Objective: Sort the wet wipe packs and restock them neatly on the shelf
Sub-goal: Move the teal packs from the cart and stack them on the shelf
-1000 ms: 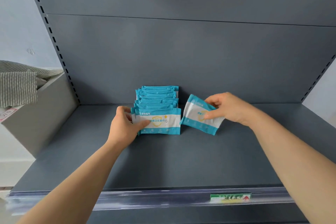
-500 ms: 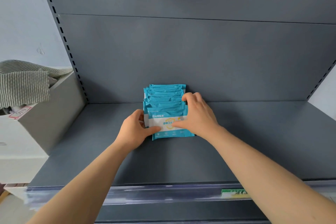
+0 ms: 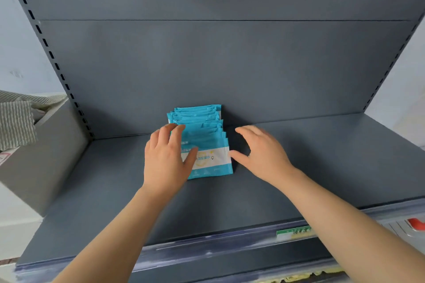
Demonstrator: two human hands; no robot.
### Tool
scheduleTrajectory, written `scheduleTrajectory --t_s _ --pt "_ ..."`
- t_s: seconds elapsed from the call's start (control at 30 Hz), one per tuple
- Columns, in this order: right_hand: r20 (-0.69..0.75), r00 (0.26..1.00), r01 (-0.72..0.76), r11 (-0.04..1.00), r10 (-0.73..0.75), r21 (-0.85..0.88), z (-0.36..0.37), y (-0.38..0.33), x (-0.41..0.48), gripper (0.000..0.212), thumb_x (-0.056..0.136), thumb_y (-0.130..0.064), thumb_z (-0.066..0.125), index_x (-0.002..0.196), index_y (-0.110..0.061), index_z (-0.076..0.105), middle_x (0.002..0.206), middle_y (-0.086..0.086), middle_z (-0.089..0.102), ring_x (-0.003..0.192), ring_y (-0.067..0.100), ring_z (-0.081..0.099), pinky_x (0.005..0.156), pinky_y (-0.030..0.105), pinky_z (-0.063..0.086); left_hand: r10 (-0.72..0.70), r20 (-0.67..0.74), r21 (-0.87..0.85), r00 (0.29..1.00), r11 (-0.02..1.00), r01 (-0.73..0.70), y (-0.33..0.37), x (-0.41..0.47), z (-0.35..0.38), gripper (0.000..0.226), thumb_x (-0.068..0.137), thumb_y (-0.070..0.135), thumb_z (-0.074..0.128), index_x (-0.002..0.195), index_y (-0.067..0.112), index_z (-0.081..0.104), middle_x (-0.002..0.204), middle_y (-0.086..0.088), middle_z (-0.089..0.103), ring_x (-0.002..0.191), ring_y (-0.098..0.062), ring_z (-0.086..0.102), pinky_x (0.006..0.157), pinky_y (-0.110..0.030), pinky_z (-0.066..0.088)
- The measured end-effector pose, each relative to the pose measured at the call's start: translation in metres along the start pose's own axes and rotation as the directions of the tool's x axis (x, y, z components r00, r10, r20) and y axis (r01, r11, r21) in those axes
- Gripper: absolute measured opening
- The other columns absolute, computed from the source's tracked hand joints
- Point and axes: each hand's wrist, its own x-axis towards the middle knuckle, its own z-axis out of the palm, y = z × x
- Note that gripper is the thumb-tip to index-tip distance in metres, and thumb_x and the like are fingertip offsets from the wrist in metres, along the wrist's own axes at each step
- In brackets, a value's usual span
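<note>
A row of several teal and white wet wipe packs stands on the dark grey shelf, running from the back panel toward me. My left hand lies over the left side of the front packs, thumb across the front pack's face and fingers on the tops. My right hand hovers just right of the row, fingers spread, holding nothing and a little apart from the packs.
A grey cardboard box with striped cloth stands left of the shelf. The shelf's front rail carries a green price label. A perforated upright runs up the left side.
My right hand set its pack at the front of the row, then let go and drew off to the right. My left hand slid up over the front packs.
</note>
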Motion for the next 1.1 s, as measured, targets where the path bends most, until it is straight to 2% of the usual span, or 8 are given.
scheduleTrajectory --t_s 0.07,0.17,0.27,0.43,0.77,0.93,1.1 --pt "-0.016 1.000 -0.023 0.999 0.023 -0.036 -0.012 0.014 -0.013 0.058 0.093 -0.048 0.052 0.141 -0.018 0.043 0.146 -0.003 0.043 0.126 0.017 0.047 0.104 0.032 0.037 0.112 -0.010 0.013 0.994 0.994 -0.112 0.025 0.008 0.007 0.042 0.083 0.036 0.064 0.118 0.012 0.063 0.118 -0.006 0.063 0.104 -0.033 0.057 0.087 -0.043 0.047" --pt "-0.050 0.996 -0.078 0.994 0.075 -0.078 -0.033 0.042 -0.036 0.053 0.095 -0.046 0.050 0.140 -0.019 0.045 0.145 -0.005 0.045 0.125 0.015 0.048 0.102 0.029 0.036 0.218 0.058 -0.085 0.974 0.973 -0.213 0.075 0.013 0.021 0.038 0.079 0.037 0.060 0.108 0.014 0.069 0.102 -0.003 0.069 0.091 -0.032 0.062 0.081 -0.041 0.049" --pt "-0.081 0.990 -0.128 0.982 0.117 -0.137 -0.051 0.081 -0.066 0.052 0.095 -0.045 0.051 0.138 -0.017 0.049 0.143 -0.003 0.048 0.133 0.015 0.043 0.107 0.029 0.033 0.336 0.102 -0.132 0.936 0.937 -0.322 0.127 0.008 0.039 0.034 0.078 0.035 0.064 0.104 0.015 0.070 0.099 -0.003 0.070 0.091 -0.032 0.063 0.081 -0.041 0.050" --pt "-0.185 0.955 -0.259 0.954 0.231 -0.151 -0.080 0.157 -0.126 0.046 0.089 -0.041 0.057 0.124 -0.010 0.063 0.126 0.006 0.064 0.117 0.025 0.059 0.100 0.037 0.045 0.479 0.116 -0.201 0.870 0.869 -0.452 0.219 -0.004 0.069 0.031 0.074 0.029 0.078 0.101 0.015 0.072 0.096 -0.003 0.072 0.088 -0.031 0.066 0.076 -0.040 0.052" --pt "-0.236 0.877 -0.451 0.886 0.418 -0.108 -0.168 0.351 -0.259 0.039 0.084 -0.034 0.061 0.111 -0.007 0.068 0.106 0.009 0.071 0.095 0.029 0.067 0.084 0.038 0.054 0.586 0.110 -0.431 0.802 0.756 -0.493 0.470 -0.044 0.139 0.027 0.078 0.029 0.072 0.102 0.015 0.072 0.099 -0.003 0.072 0.094 -0.030 0.066 0.079 -0.040 0.050" --pt "-0.191 0.840 -0.538 0.824 0.508 -0.177 -0.202 0.456 -0.312 0.043 0.092 -0.038 0.057 0.128 -0.014 0.060 0.125 0.005 0.064 0.113 0.024 0.058 0.095 0.034 0.045 0.610 0.155 -0.510 0.777 0.723 -0.466 0.589 -0.064 0.180 0.030 0.080 0.033 0.059 0.102 0.017 0.072 0.099 -0.003 0.072 0.093 -0.029 0.065 0.081 -0.040 0.050" --pt "-0.151 0.795 -0.607 0.772 0.588 -0.190 -0.214 0.558 -0.336 0.047 0.094 -0.044 0.053 0.134 -0.021 0.055 0.131 0.001 0.060 0.117 0.021 0.056 0.097 0.032 0.045 0.646 0.243 -0.504 0.723 0.721 -0.475 0.677 -0.068 0.238 0.031 0.086 0.036 0.059 0.110 0.018 0.069 0.108 -0.003 0.070 0.102 -0.029 0.062 0.090 -0.039 0.046"
